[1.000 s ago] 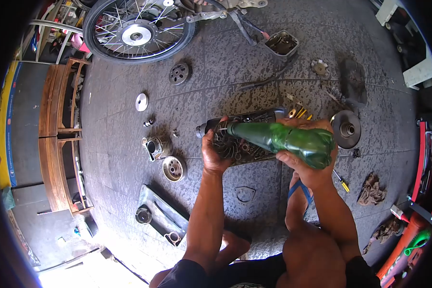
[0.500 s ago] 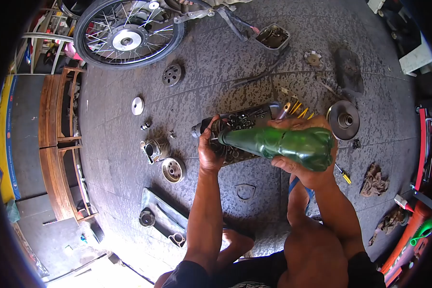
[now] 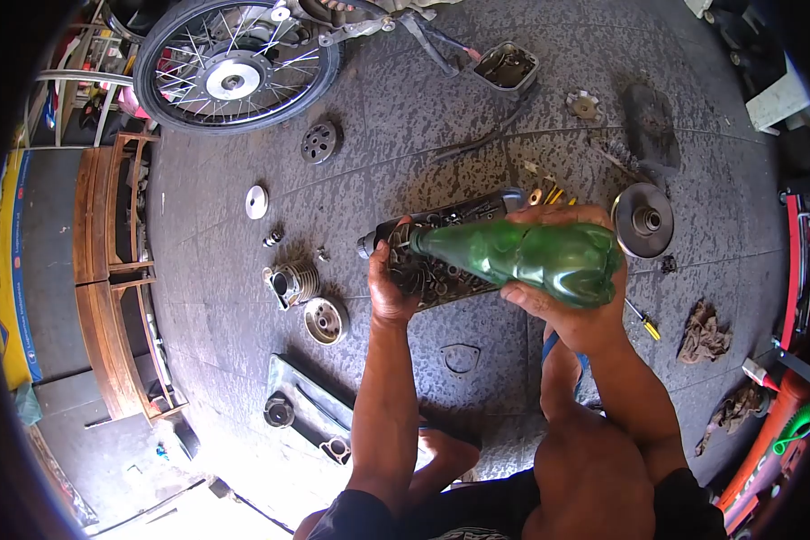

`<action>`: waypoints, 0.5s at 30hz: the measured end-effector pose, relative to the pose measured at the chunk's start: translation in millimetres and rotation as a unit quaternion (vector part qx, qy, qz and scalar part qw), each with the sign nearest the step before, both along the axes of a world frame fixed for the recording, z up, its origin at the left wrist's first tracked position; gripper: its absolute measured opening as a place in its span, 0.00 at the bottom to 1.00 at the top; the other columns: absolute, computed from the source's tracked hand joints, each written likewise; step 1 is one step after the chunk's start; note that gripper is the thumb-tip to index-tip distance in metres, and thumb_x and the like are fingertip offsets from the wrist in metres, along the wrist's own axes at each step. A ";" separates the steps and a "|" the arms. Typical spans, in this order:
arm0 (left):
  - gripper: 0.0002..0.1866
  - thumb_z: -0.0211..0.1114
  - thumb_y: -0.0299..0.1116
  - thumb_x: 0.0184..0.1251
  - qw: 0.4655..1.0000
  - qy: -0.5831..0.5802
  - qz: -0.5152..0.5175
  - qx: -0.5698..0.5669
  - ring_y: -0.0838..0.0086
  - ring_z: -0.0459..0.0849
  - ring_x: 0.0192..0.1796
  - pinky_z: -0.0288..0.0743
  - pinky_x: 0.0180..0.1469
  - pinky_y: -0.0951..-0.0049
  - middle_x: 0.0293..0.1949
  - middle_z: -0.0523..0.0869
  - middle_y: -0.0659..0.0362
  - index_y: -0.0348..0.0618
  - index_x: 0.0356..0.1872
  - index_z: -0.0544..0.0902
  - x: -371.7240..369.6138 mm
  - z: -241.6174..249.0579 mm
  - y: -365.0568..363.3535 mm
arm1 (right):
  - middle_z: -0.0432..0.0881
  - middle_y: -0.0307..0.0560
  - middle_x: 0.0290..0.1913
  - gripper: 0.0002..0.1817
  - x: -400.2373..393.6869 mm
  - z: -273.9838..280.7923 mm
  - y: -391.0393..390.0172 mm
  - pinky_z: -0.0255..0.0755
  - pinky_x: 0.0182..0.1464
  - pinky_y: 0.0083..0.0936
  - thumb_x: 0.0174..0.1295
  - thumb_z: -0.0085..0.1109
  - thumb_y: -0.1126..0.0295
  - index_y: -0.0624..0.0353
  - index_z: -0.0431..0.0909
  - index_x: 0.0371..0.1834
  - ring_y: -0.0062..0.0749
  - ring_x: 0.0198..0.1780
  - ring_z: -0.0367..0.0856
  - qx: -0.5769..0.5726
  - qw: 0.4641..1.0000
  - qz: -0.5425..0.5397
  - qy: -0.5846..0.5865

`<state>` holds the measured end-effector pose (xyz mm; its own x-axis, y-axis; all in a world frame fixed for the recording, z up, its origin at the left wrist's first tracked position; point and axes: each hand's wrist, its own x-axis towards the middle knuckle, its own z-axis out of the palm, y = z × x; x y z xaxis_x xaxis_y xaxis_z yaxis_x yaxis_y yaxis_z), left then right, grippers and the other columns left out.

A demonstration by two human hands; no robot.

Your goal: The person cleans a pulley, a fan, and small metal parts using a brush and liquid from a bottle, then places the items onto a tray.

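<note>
the person's right hand [image 3: 558, 310] is wrapped around the wide base of a green plastic bottle [image 3: 490, 252], fingers on the far side and thumb on the near one, a hold that seems meant to keep the bottle tipped almost level with its neck turned left. the left hand [image 3: 392, 292] is curled around a dark metal part [image 3: 409, 270] right beside the bottle's mouth, apparently to keep the two lined up; shadow hides the part's exact form. both are held above the left half of a black tray [image 3: 513, 195], probably so that any drips fall inside its rim. the tray's loose small parts look gathered there to keep them together, while larger pieces are spread singly toward the floor's left edge, likely so each is easy to spot: a finned cylinder [image 3: 299, 281], a round metal drum [image 3: 325, 320] and a pale disc [image 3: 256, 202]. the bottle shows no readable label; on the yellow banner [image 3: 11, 243] beyond that edge, sideways letters seem to read "sen", the rest too blurred to tell.
</note>
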<state>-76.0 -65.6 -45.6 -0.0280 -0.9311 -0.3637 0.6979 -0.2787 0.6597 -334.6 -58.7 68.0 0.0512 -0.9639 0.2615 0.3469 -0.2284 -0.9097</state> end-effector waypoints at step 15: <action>0.34 0.58 0.57 0.69 1.000 -0.012 -0.022 -0.009 0.63 0.83 0.58 0.76 0.60 0.59 0.60 0.83 0.51 0.44 0.69 0.73 5.5 -1.8 -2.2 | 0.84 0.55 0.52 0.33 -1.7 3.2 -1.9 0.77 0.60 0.36 0.41 0.84 0.78 0.60 0.72 0.50 0.37 0.58 0.83 -0.055 0.998 -0.003 0.039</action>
